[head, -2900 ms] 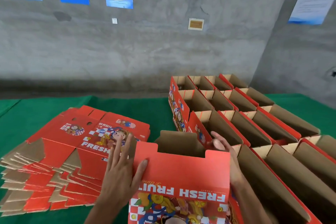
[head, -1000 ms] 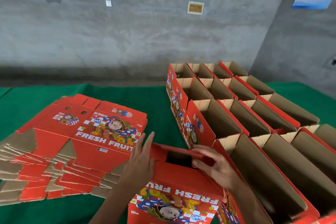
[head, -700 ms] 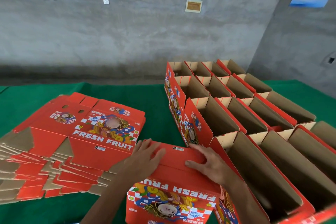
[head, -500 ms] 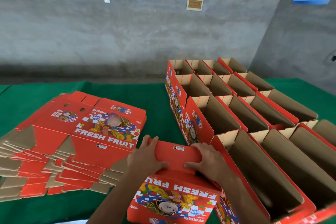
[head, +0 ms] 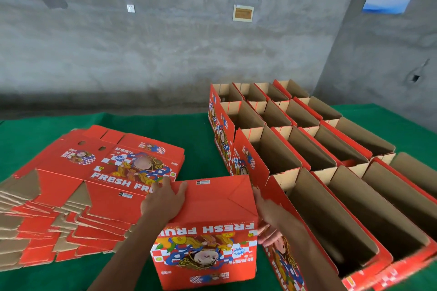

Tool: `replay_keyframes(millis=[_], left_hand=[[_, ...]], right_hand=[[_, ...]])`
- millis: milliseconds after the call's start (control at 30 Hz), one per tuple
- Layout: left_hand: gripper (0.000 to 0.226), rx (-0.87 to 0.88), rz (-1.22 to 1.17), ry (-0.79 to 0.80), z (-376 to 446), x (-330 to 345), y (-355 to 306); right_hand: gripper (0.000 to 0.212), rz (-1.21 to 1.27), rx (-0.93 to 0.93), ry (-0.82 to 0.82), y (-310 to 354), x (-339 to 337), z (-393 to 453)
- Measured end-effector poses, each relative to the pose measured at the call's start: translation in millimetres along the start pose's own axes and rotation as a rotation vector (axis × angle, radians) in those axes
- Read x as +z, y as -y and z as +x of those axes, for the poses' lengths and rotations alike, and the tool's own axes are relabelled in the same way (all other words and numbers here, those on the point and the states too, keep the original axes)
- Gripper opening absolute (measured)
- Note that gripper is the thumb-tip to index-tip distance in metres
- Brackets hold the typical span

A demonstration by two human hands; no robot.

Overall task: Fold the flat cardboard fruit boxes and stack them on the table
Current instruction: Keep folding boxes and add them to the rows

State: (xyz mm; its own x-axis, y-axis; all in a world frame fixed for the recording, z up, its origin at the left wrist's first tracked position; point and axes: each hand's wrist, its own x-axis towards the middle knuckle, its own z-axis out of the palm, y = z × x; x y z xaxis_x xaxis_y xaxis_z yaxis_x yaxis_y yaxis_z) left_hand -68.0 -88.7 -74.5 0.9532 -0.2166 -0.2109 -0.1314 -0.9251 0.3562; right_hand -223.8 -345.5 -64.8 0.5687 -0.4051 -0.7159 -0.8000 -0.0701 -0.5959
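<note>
While green table (head: 194, 130) fills view, folded boxes (head: 307, 149) stand at 3 o'clock in touching rows, tops open, brown insides bare. Flat stack (head: 82, 186) lies at 9 o'clock. Red box (head: 208, 227) at 6 o'clock, closed flaps up, print inverted. Left hand (head: 163, 201) spread flat on top; right hand (head: 269, 217) presses its right side, fingers straight.

Both forearms reach forward from the near edge. Left hand (head: 163, 201) lies palm-down, thumb spread — fingers straight. Right hand (head: 268, 215) angled edge-on, fingers extended, partly hidden.
</note>
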Motion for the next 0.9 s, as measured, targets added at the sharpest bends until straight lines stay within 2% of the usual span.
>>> replay_keyframes(millis=[133,233,367,467,500,600,633,700,733,800,867,900], left_hand=[[0.081,-0.021,-0.092,-0.02,-2,-2,12],[0.068,-0.031,-0.228,-0.045,-5,-3,18],[0.061,-0.05,-0.364,-0.086,-12,-6,21],[0.063,-0.05,-0.436,-0.138,-15,-13,27],[0.059,-0.042,-0.475,-0.167,-16,-17,30],[0.053,0.005,-0.554,-0.212,-20,-35,34],[0.055,0.038,-0.57,-0.189,-21,-41,34],[0.062,0.141,-0.639,-0.104,-25,-51,32],[0.067,0.206,-0.7,-0.044,-29,-53,28],[0.072,0.26,-0.868,0.158,-37,-51,11],[0.057,0.212,-1.042,0.407,-40,-40,-12],[0.047,0.193,-1.121,0.472,-41,-32,-24]], right_hand=[[0.095,-0.053,0.028,0.124,3,0,-2],[0.1,0.017,0.047,0.199,-1,-5,-6],[0.087,0.073,0.034,0.224,-14,0,-2],[0.073,0.087,0.01,0.183,-12,3,-5],[0.074,0.103,-0.011,0.171,-6,1,-8],[0.104,-0.057,-0.202,0.084,24,-13,-27],[0.096,-0.113,-0.323,0.019,35,-18,-37],[0.061,-0.168,-0.607,-0.078,53,-26,-61],[0.05,-0.231,-0.734,-0.148,57,-28,-69],[0.052,-0.473,-0.968,-0.355,57,-23,-71],[0.056,-0.766,-1.13,-0.529,50,-5,-61],[0.056,-0.897,-1.144,-0.588,44,7,-53]])
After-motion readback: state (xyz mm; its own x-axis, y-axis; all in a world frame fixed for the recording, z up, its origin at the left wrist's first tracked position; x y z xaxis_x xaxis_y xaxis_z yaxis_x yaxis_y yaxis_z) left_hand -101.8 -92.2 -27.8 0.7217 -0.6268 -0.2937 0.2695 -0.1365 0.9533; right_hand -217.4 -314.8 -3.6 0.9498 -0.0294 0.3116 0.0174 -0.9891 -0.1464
